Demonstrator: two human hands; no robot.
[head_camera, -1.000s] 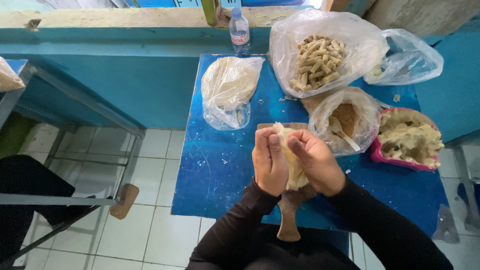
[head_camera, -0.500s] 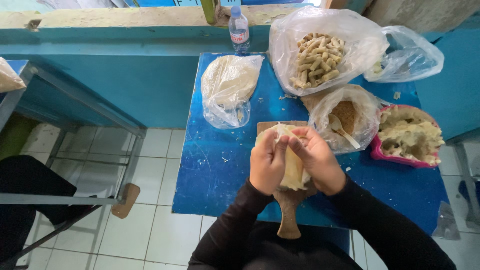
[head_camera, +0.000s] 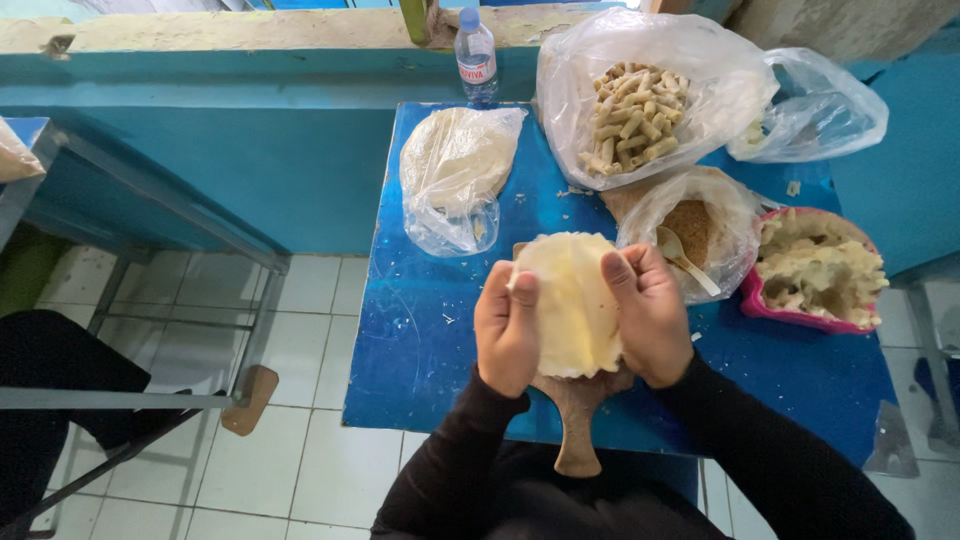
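We are holding one pale dough sheet (head_camera: 570, 300) between our left hand (head_camera: 507, 330) and right hand (head_camera: 650, 315), each gripping an edge, above one wooden board (head_camera: 577, 415); four plastic bags (head_camera: 455, 175) are lying behind.

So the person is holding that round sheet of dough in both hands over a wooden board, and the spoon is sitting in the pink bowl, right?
Not quite. The head view shows the spoon in the plastic bag of brown crumbs, not in the pink bowl. The rest holds: left hand and right hand grip the round sheet of dough over the wooden board.
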